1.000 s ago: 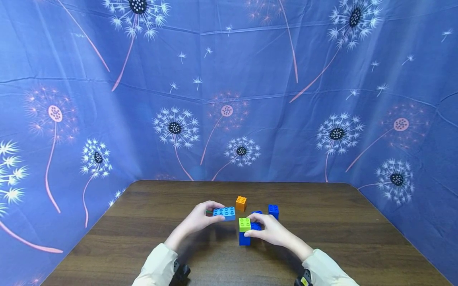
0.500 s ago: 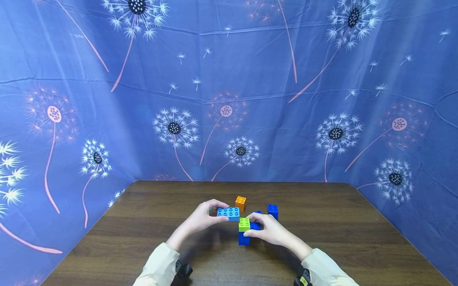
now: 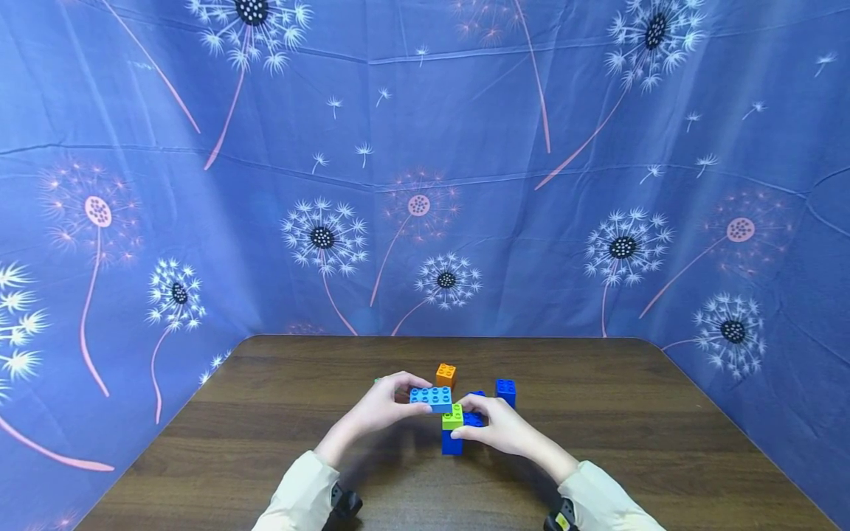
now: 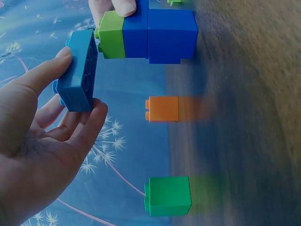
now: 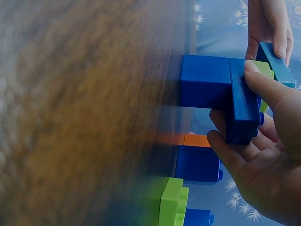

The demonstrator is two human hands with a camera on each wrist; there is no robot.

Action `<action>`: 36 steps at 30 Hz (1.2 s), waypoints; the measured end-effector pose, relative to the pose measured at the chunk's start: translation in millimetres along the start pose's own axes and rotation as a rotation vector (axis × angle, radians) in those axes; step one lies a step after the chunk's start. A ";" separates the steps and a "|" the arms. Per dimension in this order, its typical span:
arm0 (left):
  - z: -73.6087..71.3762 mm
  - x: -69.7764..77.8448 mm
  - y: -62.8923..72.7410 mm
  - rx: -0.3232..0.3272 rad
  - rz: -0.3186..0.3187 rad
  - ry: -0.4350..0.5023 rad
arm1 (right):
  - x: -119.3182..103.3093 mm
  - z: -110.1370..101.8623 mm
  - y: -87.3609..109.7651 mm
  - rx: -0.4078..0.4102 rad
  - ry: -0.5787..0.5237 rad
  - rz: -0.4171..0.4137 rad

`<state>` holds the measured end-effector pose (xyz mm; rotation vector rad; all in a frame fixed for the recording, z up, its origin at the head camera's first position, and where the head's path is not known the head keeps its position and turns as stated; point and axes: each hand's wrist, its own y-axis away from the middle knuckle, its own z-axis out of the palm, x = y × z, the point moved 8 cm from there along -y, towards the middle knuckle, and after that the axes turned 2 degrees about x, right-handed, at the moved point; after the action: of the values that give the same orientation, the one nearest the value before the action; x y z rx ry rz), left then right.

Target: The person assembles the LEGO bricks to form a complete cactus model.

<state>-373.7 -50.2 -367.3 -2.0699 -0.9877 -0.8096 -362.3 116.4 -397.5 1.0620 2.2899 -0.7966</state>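
Note:
My left hand (image 3: 381,405) holds a light blue building brick (image 3: 430,400) with two rows of studs, thumb on one long side and fingers on the other. Its right end overlaps the top of a lime green brick (image 3: 452,422) in the head view, and in the left wrist view its underside (image 4: 89,63) is right by the lime studs. The lime brick sits on one end of a long dark blue brick (image 5: 242,106), which rests across a tall dark blue brick (image 5: 206,80) standing on the table. My right hand (image 3: 508,429) grips the long blue brick between thumb and fingers.
An orange brick (image 3: 446,375) stands behind the stack, and a dark blue brick (image 3: 505,392) to its right. A green brick (image 4: 168,196) appears in the left wrist view, a lime one (image 5: 172,202) in the right wrist view. Patterned blue cloth (image 3: 518,221) hangs behind the wooden table (image 3: 598,413).
My left hand has carried the light blue brick rightward, from beside the stack to overlapping the lime brick. The right hand has kept its grip in place.

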 end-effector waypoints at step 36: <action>14.2 4.5 -4.8 -0.057 -0.021 0.046 | -0.4 1.5 -0.3 -0.023 -0.019 0.003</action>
<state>-372.0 -34.9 -370.3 -2.0825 -0.9733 -0.9028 -362.1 115.0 -398.3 1.0424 2.2755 -0.7737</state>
